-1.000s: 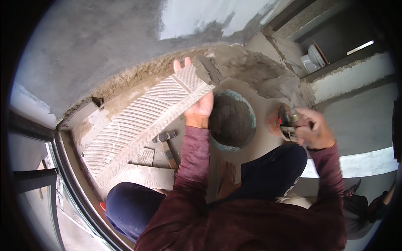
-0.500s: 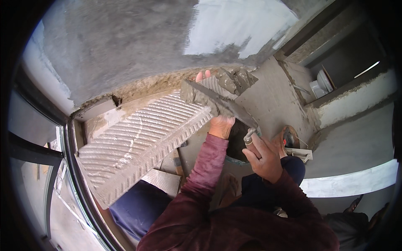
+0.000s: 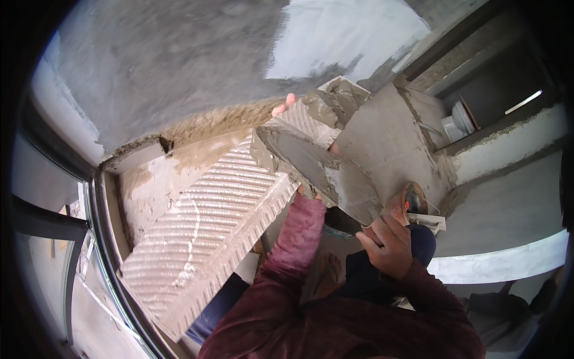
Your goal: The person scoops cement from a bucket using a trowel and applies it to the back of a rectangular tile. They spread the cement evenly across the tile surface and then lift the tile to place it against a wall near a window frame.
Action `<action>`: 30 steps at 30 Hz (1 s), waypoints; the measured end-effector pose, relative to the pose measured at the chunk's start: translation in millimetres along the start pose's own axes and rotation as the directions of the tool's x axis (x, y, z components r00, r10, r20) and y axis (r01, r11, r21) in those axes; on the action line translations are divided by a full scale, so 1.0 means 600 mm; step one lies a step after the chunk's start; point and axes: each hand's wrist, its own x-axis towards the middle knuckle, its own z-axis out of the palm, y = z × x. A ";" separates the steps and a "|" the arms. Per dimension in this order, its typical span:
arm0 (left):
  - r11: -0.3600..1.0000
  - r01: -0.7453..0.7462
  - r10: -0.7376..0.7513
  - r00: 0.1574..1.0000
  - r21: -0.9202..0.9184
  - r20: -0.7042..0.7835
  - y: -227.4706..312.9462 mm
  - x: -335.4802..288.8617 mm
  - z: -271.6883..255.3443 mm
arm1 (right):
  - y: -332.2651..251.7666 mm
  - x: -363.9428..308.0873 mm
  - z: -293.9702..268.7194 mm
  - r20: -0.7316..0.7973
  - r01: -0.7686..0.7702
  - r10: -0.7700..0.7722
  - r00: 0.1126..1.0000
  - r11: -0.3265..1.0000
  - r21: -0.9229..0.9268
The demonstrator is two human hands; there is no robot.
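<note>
A long, pale slab with a ridged upper face (image 3: pixel 206 230) lies across my left forearm's side, tilted. My left hand (image 3: pixel 286 103) grips it from beneath, its fingertips curling over the far edge; most of that hand is hidden. Grey mortar (image 3: pixel 338 105) sits in a thick lump on the slab's far right end. In my right hand (image 3: pixel 388 242) is the handle of a trowel. The broad trowel blade (image 3: pixel 335 173), smeared with mortar, rests over the slab's middle, and more mortar clings along its left edge.
A dark bucket (image 3: pixel 341 224) stands below the trowel, partly covered. The grey wall (image 3: pixel 179 66) with a white patch rises ahead. A glazed metal frame (image 3: pixel 98 239) runs along the left. At right are a foot (image 3: pixel 412 197), a pale tool (image 3: pixel 431 222) and a toilet (image 3: pixel 459 121) beyond a doorway.
The trowel blade has turned from edge-on to show its broad face. The slab has swung, its left end shifting nearer me and its right end lifting farther away.
</note>
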 end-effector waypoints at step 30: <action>0.978 0.199 -0.201 0.979 -0.054 -0.040 0.032 -0.020 0.058 | 0.023 0.009 -0.065 0.021 -0.084 0.085 0.996 0.994 -0.071</action>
